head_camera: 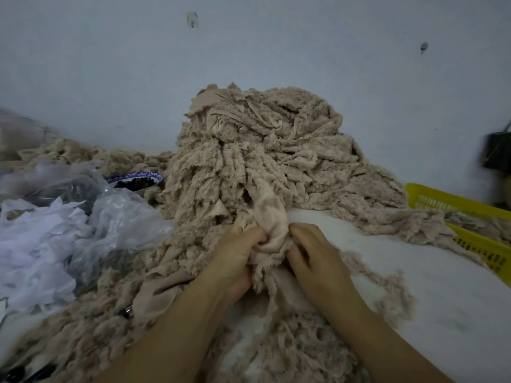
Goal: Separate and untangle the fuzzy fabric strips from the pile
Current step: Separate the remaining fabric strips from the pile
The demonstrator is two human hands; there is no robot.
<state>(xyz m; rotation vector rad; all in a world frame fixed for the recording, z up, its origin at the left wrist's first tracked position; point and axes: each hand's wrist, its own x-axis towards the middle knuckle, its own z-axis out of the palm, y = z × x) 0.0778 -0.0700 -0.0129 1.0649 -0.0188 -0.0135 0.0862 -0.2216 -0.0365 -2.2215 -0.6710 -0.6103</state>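
On the white counter (442, 313), your left hand (235, 258) and right hand (315, 258) grip one strip (269, 225), fingers (300, 233) curled, its length running straight ahead into the pile (262, 147).

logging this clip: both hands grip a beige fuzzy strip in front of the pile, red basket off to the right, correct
Not quite: the basket is yellow, not red, as the head view shows. The rest holds: left hand and right hand grip a beige fuzzy strip before the pile.
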